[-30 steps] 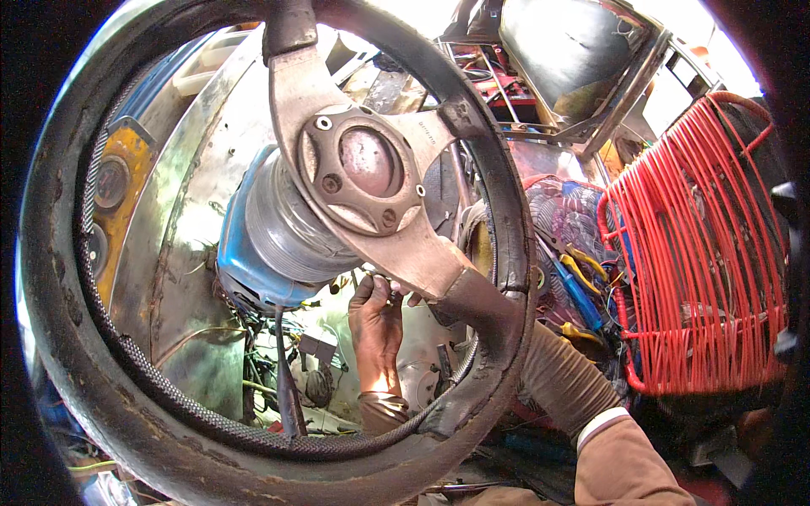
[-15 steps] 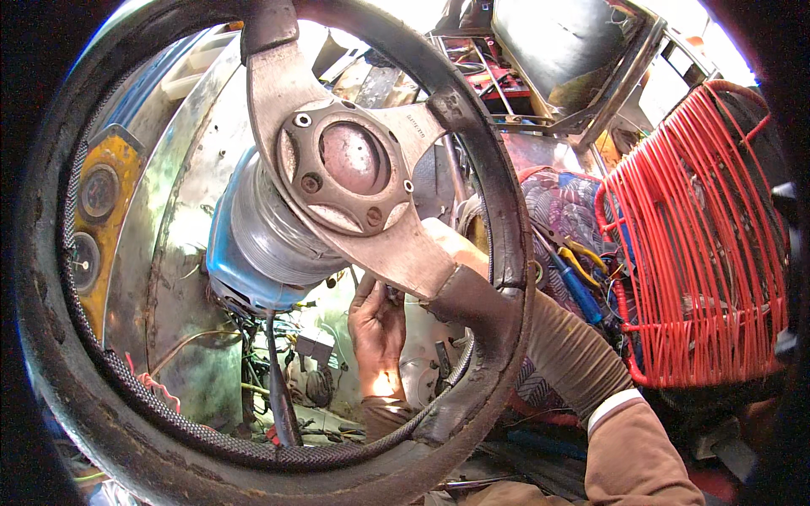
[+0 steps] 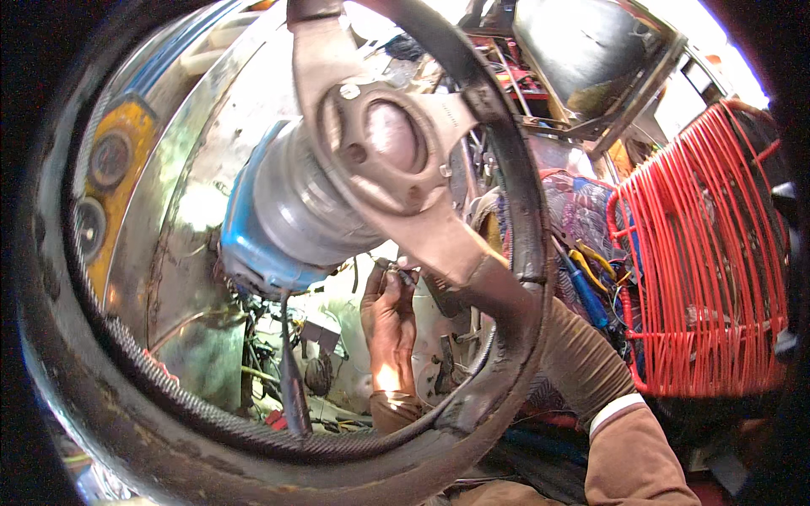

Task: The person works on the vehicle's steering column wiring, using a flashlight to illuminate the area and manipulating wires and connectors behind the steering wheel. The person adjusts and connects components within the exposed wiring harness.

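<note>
I look through a worn black steering wheel (image 3: 506, 211) with a grey metal hub (image 3: 380, 148) and a blue-and-silver steering column (image 3: 278, 219). My left hand (image 3: 390, 325) reaches up behind the wheel, just below the column, and its fingertips pinch a small dark part (image 3: 398, 271) among the wiring. My right forearm (image 3: 582, 358), in a brown ribbed sleeve, runs from the lower right up behind the wheel's lower spoke (image 3: 447, 244). That spoke hides my right hand.
A red wire-frame seat back (image 3: 709, 253) stands at the right. Blue- and yellow-handled tools (image 3: 591, 287) lie beside it. A yellow panel with round gauges (image 3: 105, 177) sits at the left. Loose wires and a dark lever (image 3: 291, 379) hang under the bare metal dash.
The view has shifted, so the wheel hub and column sit higher in the picture. My left hand has stayed under the column and risen slightly toward it.
</note>
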`<state>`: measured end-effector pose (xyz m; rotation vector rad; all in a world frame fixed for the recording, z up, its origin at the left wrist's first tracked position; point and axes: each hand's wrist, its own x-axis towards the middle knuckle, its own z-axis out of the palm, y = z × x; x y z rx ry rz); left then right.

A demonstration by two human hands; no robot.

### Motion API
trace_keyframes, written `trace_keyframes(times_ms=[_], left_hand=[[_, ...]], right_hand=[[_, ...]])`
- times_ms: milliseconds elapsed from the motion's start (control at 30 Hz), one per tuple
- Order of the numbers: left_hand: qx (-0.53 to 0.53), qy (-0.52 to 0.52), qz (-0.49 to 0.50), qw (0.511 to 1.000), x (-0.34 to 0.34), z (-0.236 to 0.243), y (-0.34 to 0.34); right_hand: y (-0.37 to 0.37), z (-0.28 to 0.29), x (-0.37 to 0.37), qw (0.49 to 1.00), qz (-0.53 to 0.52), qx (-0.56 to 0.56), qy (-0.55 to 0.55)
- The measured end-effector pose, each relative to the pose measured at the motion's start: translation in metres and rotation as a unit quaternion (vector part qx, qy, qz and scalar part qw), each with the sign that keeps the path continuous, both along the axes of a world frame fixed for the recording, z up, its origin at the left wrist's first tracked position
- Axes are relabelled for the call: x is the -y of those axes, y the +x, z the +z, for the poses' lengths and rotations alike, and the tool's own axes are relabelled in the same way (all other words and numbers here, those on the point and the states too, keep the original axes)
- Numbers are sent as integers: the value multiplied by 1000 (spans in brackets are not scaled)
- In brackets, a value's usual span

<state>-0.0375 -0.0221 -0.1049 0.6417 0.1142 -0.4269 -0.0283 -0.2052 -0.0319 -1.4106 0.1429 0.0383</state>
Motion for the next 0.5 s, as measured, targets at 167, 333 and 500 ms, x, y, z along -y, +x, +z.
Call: trace_keyframes(times_ms=[167,333,500], left_hand=[[8,49,36,998,2,-1,1],[45,101,7,994,-4,-7,0],[117,-51,11,992,-5,1,-9]], right_hand=[[-5,8,5,975,155,21,-155],[-24,-1,-33,999,-9,37,36],[-15,-7,-18,995,-16,-92,42]])
